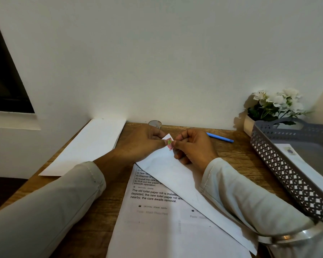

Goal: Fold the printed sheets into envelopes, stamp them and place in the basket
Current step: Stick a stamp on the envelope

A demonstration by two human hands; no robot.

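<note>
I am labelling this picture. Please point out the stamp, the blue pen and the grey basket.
stamp (169,142): head view, on its green printed middle.
blue pen (220,137): head view, on the middle of its barrel.
grey basket (287,175): head view, on its latticed side wall.

Left hand (144,144) pinching stamp (169,142), right hand (193,146) likewise (fingers curled)

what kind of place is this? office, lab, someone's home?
Probably a home desk or small office nook, hard to say which. A wooden table stands against a plain white wall, with potted white flowers in the corner and a blue pen and printed sheets on it.
</note>
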